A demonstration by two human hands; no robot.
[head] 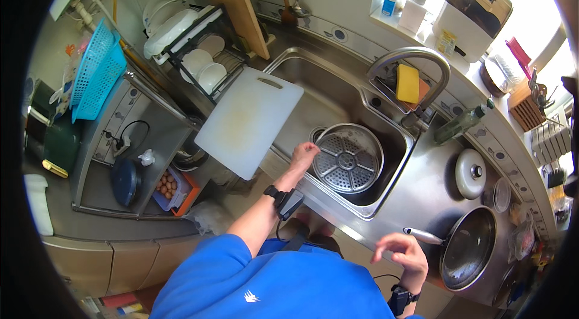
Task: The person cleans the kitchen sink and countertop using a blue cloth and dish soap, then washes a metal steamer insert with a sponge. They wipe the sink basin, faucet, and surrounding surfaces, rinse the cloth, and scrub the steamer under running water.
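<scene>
My left hand (pixel 304 156) is at the left rim of a round metal steamer tray (pixel 347 161), its fingers drawn together; whether they touch the rim I cannot tell. The perforated tray sits in the near right part of the stainless steel sink (pixel 312 92). My right hand (pixel 404 253) hovers in front of the counter's edge, fingers curled and apart, holding nothing, left of a frying pan (pixel 470 249) and close to its handle. A white plastic cutting board (pixel 251 122) lies across the sink's left edge. The curved faucet (pixel 414 54) stands behind the sink.
A dish rack (pixel 199 49) with bowls and plates stands at the left, beside a wooden cutting board (pixel 239 13). On the right counter are a pot lid (pixel 471 174) and a green glass bottle (pixel 461 124). A yellow sponge (pixel 407 83) rests near the faucet. Eggs (pixel 167 186) lie in a bin lower left.
</scene>
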